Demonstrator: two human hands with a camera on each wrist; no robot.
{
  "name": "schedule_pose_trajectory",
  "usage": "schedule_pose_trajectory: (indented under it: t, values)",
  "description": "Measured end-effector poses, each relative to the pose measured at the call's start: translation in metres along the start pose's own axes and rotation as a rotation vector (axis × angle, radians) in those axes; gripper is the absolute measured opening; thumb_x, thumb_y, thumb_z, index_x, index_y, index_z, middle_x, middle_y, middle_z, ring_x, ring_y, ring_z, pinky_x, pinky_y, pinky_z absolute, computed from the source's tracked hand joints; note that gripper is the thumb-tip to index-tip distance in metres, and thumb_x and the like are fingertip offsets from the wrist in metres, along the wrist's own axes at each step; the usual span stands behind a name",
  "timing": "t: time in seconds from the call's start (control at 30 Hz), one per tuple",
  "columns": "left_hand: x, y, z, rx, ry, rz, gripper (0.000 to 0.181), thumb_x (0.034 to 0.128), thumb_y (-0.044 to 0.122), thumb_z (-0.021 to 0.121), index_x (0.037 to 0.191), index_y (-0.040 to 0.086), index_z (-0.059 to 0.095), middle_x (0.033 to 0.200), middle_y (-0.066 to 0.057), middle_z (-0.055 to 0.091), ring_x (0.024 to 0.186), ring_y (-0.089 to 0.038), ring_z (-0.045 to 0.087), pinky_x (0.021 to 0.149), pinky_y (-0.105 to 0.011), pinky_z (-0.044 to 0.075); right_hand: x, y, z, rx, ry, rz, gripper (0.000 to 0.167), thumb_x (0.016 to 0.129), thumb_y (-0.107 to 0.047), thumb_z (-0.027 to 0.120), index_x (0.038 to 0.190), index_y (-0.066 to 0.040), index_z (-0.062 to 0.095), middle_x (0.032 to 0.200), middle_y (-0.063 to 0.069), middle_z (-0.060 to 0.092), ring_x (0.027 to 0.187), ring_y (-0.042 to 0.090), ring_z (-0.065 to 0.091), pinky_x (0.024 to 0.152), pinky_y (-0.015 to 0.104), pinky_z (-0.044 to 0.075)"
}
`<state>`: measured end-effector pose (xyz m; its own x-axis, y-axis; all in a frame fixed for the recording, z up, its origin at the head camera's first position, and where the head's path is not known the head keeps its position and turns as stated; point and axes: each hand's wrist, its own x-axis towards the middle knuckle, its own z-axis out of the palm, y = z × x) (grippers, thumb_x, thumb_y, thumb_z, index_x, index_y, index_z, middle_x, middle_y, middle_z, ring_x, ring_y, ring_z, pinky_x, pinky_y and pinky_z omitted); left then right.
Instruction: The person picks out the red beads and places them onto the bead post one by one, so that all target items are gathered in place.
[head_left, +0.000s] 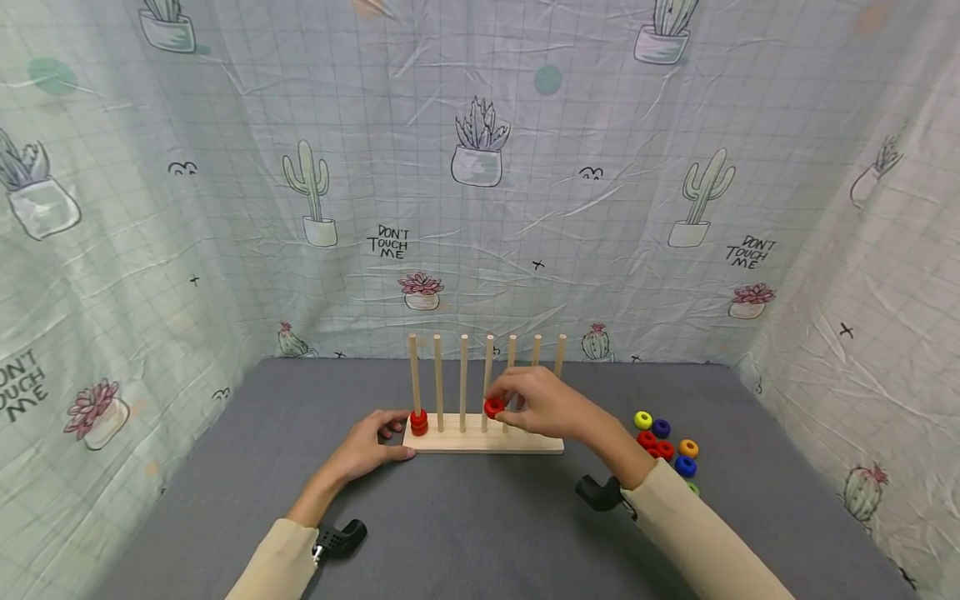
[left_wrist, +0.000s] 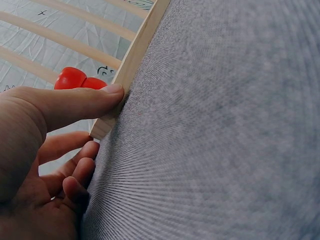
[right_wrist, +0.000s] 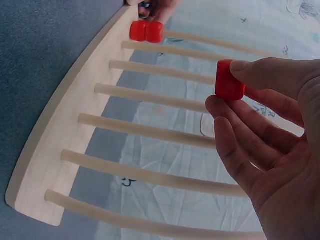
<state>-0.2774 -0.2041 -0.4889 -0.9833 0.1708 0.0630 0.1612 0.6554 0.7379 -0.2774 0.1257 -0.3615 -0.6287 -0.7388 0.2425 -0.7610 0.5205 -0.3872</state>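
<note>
A pale wooden peg board (head_left: 487,445) with several upright rods stands on the table. Two red beads (head_left: 418,423) are stacked at the foot of its leftmost rod. My left hand (head_left: 362,447) grips the board's left end, its thumb (left_wrist: 107,97) on the front edge and its fingers round the far side. Between thumb and fingertips, my right hand (head_left: 540,402) pinches another red bead (right_wrist: 230,82). That bead is off the rods, in front of the middle ones in the head view, with its hole showing.
To the right on the grey table (head_left: 480,533) lie several loose beads: yellow (head_left: 642,420), red (head_left: 647,439), blue (head_left: 686,466), orange (head_left: 688,449) and a green one (head_left: 693,489) partly behind the right sleeve. A cactus-print cloth (head_left: 480,225) hangs behind and at the sides.
</note>
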Motion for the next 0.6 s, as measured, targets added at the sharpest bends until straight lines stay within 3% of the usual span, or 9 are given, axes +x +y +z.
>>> schedule_pose_trajectory:
  t: [0.1,0.33,0.6]
  values:
    - [0.0,0.0,0.0,-0.002,0.0,0.004,0.069,0.078,0.027,0.091,0.139,0.008,0.065,0.114,-0.007,0.064,0.101,-0.02,0.056,0.087,-0.038,0.044,0.001,-0.002,-0.001,0.0,0.002,-0.012,0.019,0.094,-0.012,0.075,0.113,-0.01,0.076,0.108,0.005,0.072,0.09,0.022,0.07,0.076,0.034,0.061]
    - [-0.001,0.0,0.0,-0.002,-0.002,0.002,0.069,0.0788,0.027,0.09,0.139,0.008,0.064,0.115,-0.007,0.064,0.102,-0.021,0.055,0.087,-0.038,0.044,0.007,-0.005,-0.003,-0.011,0.003,-0.034,0.02,0.094,-0.012,0.075,0.114,-0.009,0.075,0.109,0.006,0.072,0.09,0.022,0.071,0.075,0.02,0.056]
    - [0.002,-0.002,0.002,0.0,0.007,0.0,0.068,0.0786,0.027,0.09,0.139,0.009,0.064,0.114,-0.005,0.064,0.101,-0.02,0.055,0.088,-0.038,0.044,0.011,-0.008,-0.006,-0.017,-0.001,-0.044,0.021,0.095,-0.013,0.075,0.115,-0.009,0.075,0.108,0.005,0.071,0.088,0.018,0.07,0.075,0.02,0.055]
